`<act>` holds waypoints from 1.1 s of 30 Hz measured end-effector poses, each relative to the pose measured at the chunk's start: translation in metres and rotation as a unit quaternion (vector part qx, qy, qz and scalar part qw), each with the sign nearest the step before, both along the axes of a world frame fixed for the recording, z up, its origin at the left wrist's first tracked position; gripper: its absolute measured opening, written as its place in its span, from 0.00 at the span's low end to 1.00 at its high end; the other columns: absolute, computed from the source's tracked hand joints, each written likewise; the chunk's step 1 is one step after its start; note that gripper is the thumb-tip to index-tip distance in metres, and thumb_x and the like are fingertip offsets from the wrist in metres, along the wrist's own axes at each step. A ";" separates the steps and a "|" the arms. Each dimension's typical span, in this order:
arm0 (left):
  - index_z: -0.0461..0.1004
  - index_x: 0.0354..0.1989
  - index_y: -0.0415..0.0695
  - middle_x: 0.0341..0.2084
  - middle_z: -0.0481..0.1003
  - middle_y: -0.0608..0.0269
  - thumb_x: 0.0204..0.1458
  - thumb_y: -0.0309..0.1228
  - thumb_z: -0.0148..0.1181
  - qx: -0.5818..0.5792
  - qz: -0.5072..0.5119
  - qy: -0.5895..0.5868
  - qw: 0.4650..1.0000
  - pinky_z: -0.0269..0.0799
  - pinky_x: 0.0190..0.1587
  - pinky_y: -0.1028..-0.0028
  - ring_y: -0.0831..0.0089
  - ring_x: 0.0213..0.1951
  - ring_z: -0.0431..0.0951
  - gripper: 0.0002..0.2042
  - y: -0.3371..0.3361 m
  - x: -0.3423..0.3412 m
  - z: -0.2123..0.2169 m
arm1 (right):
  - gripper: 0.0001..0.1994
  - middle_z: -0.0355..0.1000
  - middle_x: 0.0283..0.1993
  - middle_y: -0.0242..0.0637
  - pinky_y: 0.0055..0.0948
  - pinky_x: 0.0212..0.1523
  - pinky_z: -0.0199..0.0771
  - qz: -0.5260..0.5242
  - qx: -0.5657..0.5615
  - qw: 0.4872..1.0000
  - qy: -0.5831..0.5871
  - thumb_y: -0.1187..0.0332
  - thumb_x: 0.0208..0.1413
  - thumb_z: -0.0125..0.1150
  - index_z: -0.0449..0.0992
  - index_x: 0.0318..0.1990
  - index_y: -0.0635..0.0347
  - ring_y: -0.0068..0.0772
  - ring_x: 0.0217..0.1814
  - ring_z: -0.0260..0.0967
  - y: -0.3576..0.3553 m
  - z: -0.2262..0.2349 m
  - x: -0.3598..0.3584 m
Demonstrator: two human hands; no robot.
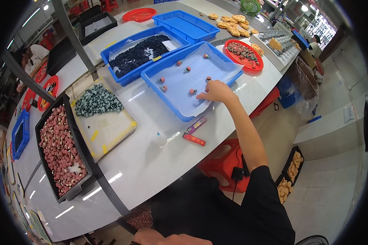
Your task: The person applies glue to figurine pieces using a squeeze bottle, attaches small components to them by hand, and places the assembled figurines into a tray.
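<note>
Lined tray (166,102) is my landmark. I count seven small pieces (188,70) on its white liner (178,83), widely spaced, seemingly red-and-dark. So something is laid out, but I'd call it early: a few pieces on a big sheet. My guess is that plenty is left, given the stock around.

Right hand (218,90) is over the tray's near right part, thumb and fingers apart, fingertips right at one piece (208,78). Touching or pinching, I cannot tell. What looks like the left hand (171,240) is well in front of the tray, cut by my lower edge; grip cannot be told.

Stock, all relative to the lined tray: dark bits (141,53) in a blue tray just beyond its left; green pieces (97,101) to its left; pink pieces (60,149) farther left; mixed pieces on a red plate (258,67) beside its far right corner.
</note>
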State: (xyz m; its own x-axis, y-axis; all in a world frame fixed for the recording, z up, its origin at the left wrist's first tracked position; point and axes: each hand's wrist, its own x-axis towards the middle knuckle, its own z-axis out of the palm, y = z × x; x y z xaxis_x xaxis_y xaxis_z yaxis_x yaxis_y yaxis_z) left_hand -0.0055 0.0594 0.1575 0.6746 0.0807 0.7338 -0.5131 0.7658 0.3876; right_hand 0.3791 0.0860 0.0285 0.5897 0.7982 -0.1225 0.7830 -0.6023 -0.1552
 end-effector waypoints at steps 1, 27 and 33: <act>0.70 0.26 0.35 0.32 0.73 0.47 0.53 0.20 0.51 0.000 0.000 0.000 1.000 0.69 0.25 0.71 0.60 0.23 0.73 0.05 -0.001 0.000 0.000 | 0.28 0.75 0.27 0.47 0.35 0.35 0.72 -0.003 -0.010 1.000 0.005 0.43 0.37 0.66 0.79 0.26 0.65 0.44 0.32 0.73 0.001 0.002 -0.001; 0.64 0.29 0.41 0.26 0.67 0.54 0.54 0.22 0.50 0.017 0.200 0.083 0.976 0.64 0.20 0.76 0.72 0.20 0.65 0.04 -0.020 -0.018 -0.002 | 0.30 0.75 0.32 0.48 0.34 0.39 0.72 -0.001 -0.009 1.000 0.015 0.42 0.37 0.66 0.79 0.32 0.66 0.46 0.35 0.74 0.000 0.006 -0.001; 0.64 0.30 0.41 0.27 0.69 0.52 0.49 0.20 0.57 -0.019 0.348 0.133 0.928 0.69 0.23 0.72 0.68 0.25 0.68 0.07 0.010 -0.030 -0.035 | 0.29 0.75 0.30 0.50 0.38 0.39 0.72 0.040 0.011 0.999 0.004 0.43 0.38 0.65 0.79 0.31 0.67 0.47 0.36 0.74 0.022 0.001 -0.002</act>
State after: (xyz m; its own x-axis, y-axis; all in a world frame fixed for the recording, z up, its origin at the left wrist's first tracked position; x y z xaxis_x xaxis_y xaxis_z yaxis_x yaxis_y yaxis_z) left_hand -0.0351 0.0697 0.1223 0.6066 0.5869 0.5363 -0.7781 0.3000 0.5519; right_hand 0.3770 0.1078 0.0291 0.5224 0.8457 -0.1091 0.8278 -0.5337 -0.1732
